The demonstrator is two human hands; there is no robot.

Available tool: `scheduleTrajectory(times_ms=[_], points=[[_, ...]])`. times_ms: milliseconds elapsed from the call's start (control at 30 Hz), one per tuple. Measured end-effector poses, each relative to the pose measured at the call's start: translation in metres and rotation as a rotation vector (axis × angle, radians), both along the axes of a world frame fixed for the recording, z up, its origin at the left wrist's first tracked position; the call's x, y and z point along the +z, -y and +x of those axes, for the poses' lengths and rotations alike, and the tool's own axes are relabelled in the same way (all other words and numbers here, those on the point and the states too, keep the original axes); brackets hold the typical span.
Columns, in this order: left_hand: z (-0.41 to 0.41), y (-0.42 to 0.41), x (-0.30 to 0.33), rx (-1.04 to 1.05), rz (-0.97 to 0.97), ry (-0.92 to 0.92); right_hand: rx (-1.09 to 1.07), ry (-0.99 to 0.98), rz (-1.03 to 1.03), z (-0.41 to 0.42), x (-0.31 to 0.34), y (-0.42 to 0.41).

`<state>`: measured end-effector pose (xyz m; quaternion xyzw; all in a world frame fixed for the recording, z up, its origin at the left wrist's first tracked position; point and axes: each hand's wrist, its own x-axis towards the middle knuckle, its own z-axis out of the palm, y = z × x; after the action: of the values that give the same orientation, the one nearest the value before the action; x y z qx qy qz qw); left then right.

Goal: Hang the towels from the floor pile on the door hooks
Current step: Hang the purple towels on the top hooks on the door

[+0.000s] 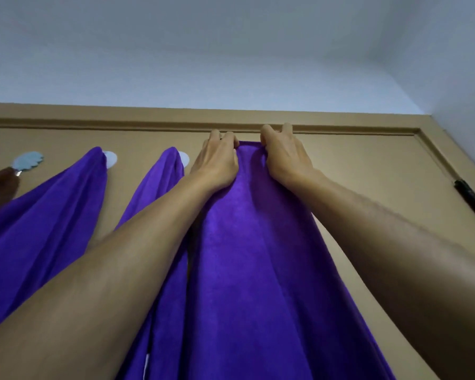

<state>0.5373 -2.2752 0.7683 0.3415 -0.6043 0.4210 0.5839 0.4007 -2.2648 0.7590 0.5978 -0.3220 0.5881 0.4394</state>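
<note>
Two purple plush towels (52, 209) already hang on white round door hooks (110, 159). Left hand (217, 163) and right hand (284, 157) pinch the third purple towel's (252, 256) top edge against the tan door (368, 171); its hook's hidden, floor pile unseen.

No readable text anywhere (towels (244, 256), door (368, 165) and hooks (110, 159) are all unmarked).

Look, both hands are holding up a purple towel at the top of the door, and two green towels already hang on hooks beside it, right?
Almost. The two hung towels are purple, not green, as the head view shows. The rest holds: the left hand and right hand grip the purple towel near the door top.
</note>
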Motion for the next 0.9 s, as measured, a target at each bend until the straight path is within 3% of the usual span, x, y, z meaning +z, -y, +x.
scheduleTrajectory(times_ms=[300,467,567,700,900], points=[[0.000,-0.003,-0.003,-0.019,0.163,-0.018,0.105,-0.069,0.123,0.004,0.002,0.013],[0.004,-0.020,-0.016,0.175,0.129,0.002,0.226,-0.017,0.156,0.001,-0.010,0.002],[-0.001,-0.027,-0.026,0.032,0.109,0.056,0.320,-0.089,0.184,0.009,-0.023,0.002],[-0.010,-0.015,-0.065,-0.014,0.214,0.077,0.355,-0.173,0.273,0.013,-0.053,0.013],[-0.017,-0.014,-0.140,0.054,0.309,0.070,0.408,-0.124,0.255,0.011,-0.126,0.011]])
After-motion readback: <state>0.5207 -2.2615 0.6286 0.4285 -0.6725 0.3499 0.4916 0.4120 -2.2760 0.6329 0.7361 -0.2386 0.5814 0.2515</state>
